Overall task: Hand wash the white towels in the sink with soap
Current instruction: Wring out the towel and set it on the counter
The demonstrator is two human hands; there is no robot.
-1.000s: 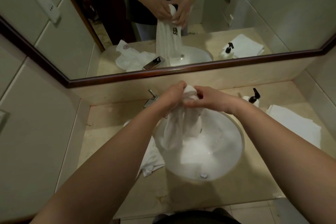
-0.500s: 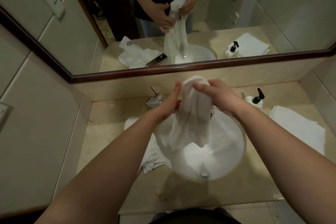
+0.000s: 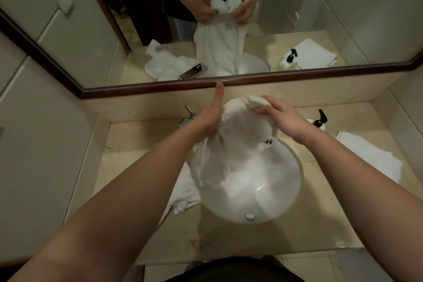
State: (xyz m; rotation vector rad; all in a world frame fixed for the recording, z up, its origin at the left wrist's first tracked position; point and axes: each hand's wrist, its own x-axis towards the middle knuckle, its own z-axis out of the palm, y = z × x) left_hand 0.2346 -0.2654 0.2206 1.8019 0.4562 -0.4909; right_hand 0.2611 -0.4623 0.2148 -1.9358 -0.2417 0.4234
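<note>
Head view, looking down at a round white sink (image 3: 290,192) set in a beige counter (image 3: 128,167).

- Wet white towel (image 3: 238,144): held up over the back half of the basin, top edge bunched at mirror-frame height, lower edge draped down into the bowl on the left side. Small dark emblem showing on the right fold, near the basin rim.
- Left hand (image 3: 209,119): flat against the left side of the towel, fingers straight and together, pointing up toward the mirror frame (image 3: 160,89); fingertips just short of that frame.
- Right hand (image 3: 278,113): over the top right of the towel, fingers curled and clamped on a bunched fold.
- Drain (image 3: 250,215): uncovered at the front of the bowl; front half of the basin free of cloth.
- Faucet (image 3: 186,119): at the back left, just beside the left wrist.
- Second towel (image 3: 183,192): crumpled on the counter left of the sink, one edge tucked against the basin rim.
- Soap dispenser (image 3: 319,120): black pump, back right, near the right wrist but apart from it.
- Folded towel (image 3: 370,158): flat on the counter at the right, well apart from the basin.
- Side walls close on both left and right; bare counter strip along the front edge.
- Mirror: reflects both hands gripping the bunched towel top.
</note>
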